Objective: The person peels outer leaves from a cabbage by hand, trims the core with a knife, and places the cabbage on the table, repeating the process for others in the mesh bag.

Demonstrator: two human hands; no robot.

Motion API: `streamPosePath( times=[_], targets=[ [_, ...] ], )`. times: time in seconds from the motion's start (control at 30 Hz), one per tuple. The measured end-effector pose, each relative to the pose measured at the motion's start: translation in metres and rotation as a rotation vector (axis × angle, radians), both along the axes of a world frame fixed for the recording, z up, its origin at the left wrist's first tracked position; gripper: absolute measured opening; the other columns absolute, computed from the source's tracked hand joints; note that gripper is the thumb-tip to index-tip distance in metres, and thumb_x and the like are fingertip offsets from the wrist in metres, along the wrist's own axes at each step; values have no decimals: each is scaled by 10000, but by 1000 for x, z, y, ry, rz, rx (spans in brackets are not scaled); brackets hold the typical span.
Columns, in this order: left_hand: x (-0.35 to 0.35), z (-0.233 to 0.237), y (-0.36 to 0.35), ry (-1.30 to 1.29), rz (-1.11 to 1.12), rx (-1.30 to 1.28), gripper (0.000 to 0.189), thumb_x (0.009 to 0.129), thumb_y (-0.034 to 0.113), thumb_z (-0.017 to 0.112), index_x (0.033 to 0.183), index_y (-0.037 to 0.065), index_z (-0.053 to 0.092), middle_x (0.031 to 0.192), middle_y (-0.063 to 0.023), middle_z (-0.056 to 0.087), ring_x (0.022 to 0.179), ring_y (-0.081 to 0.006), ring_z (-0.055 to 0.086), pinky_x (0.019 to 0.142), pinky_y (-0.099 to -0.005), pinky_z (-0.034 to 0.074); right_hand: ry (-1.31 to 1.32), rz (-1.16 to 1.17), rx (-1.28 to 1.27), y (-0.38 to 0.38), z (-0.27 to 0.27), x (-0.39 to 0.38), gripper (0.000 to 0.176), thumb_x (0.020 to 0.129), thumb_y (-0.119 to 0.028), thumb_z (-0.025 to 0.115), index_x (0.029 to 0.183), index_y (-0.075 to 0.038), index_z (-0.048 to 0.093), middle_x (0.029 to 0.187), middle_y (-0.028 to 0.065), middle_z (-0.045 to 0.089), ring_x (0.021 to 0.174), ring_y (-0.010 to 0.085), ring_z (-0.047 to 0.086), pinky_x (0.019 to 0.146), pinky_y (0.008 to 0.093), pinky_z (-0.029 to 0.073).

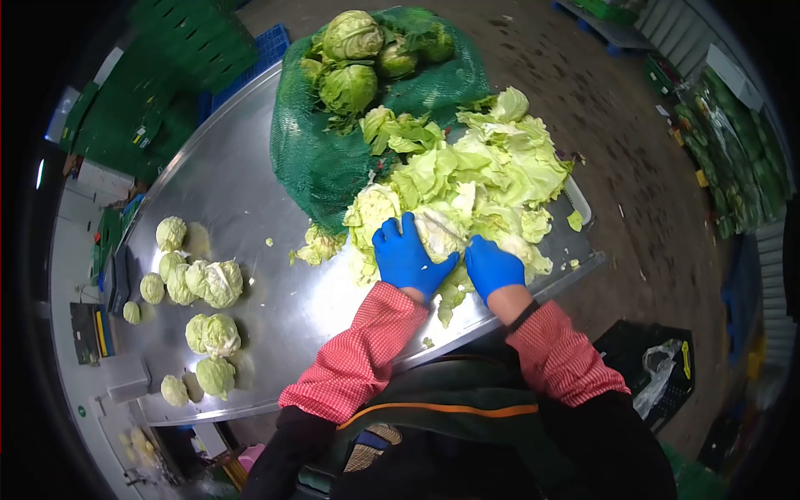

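Steel table [250,192], cabbage [437,232] between hands [406,257] [492,265]

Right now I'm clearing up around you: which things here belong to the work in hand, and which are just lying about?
In hand: left hand, right hand, the cabbage head between them, loose leaves, green net sack, trimmed heads.
Lying about: green crates, blue crate, black crate.
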State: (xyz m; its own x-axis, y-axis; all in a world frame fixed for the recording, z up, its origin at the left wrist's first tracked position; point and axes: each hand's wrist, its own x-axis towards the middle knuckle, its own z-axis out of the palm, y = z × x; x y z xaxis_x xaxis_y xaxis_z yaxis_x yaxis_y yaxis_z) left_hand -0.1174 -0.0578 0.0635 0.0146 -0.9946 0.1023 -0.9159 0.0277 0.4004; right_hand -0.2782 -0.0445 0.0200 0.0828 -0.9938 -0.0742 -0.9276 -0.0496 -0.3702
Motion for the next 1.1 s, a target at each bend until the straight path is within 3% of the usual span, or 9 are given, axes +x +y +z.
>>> streamPosePath(
  times=[0.07, 0.17, 0.4, 0.5, 0.6, 0.77, 0.9, 0.93, 1.1],
  targets=[
    [-11, 3, 1, -51, -27, 7, 946, 575, 497, 809, 1284, -14, 449, 1203, -272, 444, 1108, -420, 443, 960, -476, 398, -37, -41, 165, -22, 7, -11, 244, 917, -194, 409, 1027, -35, 559, 962, 234, 665, 854, 393, 658, 734, 501, 513],
    [-9, -10, 11, -35, -73, -93, 956, 585, 487, 808, 1303, -23, 434, 1231, -285, 430, 1142, -439, 431, 983, -476, 394, -75, 49, 284, -43, 17, -28, 343, 930, -333, 454, 1075, -39, 554, 1016, 229, 656, 883, 395, 648, 770, 482, 505],
    [17, -18, 21, 104, -249, -157, 936, 606, 419, 824, 1321, -23, 411, 1348, -290, 374, 1237, -452, 389, 1043, -483, 345, -142, -12, -161, -40, 8, 2, 427, 850, -357, 608, 1163, -78, 531, 1070, 195, 640, 939, 372, 632, 777, 455, 509],
    [30, -29, 38, 192, -296, -254, 934, 587, 370, 857, 1310, -13, 407, 1363, -279, 355, 1259, -448, 382, 1051, -492, 349, -61, 49, 235, -71, 14, 2, 459, 832, -337, 623, 1226, -123, 526, 1067, 164, 652, 965, 359, 626, 790, 446, 506],
    [62, -57, 70, 343, -297, -306, 936, 565, 336, 880, 1299, 9, 398, 1385, -265, 320, 1282, -450, 357, 1062, -502, 349, -125, -33, 199, -64, -28, 5, 479, 850, -420, 597, 1242, -155, 522, 1107, 169, 650, 1003, 362, 619, 823, 450, 498],
    [97, -26, 73, 437, -334, -131, 819, 575, 358, 882, 1200, 20, 474, 1293, -237, 411, 1207, -404, 440, 1016, -471, 390, -149, -51, 299, -64, -8, 14, 439, 862, -382, 614, 1206, -120, 534, 1120, 152, 651, 1027, 350, 614, 870, 437, 481],
    [76, -7, 16, 411, -148, -61, 664, 656, 423, 832, 1099, 26, 537, 1042, -193, 529, 996, -341, 547, 866, -393, 455, -398, -160, 266, -53, 32, 18, 731, 793, -518, 675, 1322, -60, 463, 1247, 220, 582, 1128, 377, 572, 943, 414, 454],
    [70, -19, 6, 398, -100, 45, 659, 674, 458, 810, 1100, 34, 540, 1038, -199, 536, 995, -342, 554, 870, -390, 458, -451, -143, 234, -44, 38, 16, 950, 733, -576, 713, 1425, -45, 338, 1315, 253, 524, 1172, 390, 546, 979, 410, 434],
    [59, -32, -5, 344, 26, 291, 713, 713, 556, 735, 1209, 73, 561, 1158, -239, 551, 1048, -360, 583, 922, -403, 466, -478, -108, 395, 2, 30, 27, 1083, 743, -507, 731, 1512, -95, 88, 1238, 302, 555, 1139, 422, 558, 939, 429, 454]
  ],
)
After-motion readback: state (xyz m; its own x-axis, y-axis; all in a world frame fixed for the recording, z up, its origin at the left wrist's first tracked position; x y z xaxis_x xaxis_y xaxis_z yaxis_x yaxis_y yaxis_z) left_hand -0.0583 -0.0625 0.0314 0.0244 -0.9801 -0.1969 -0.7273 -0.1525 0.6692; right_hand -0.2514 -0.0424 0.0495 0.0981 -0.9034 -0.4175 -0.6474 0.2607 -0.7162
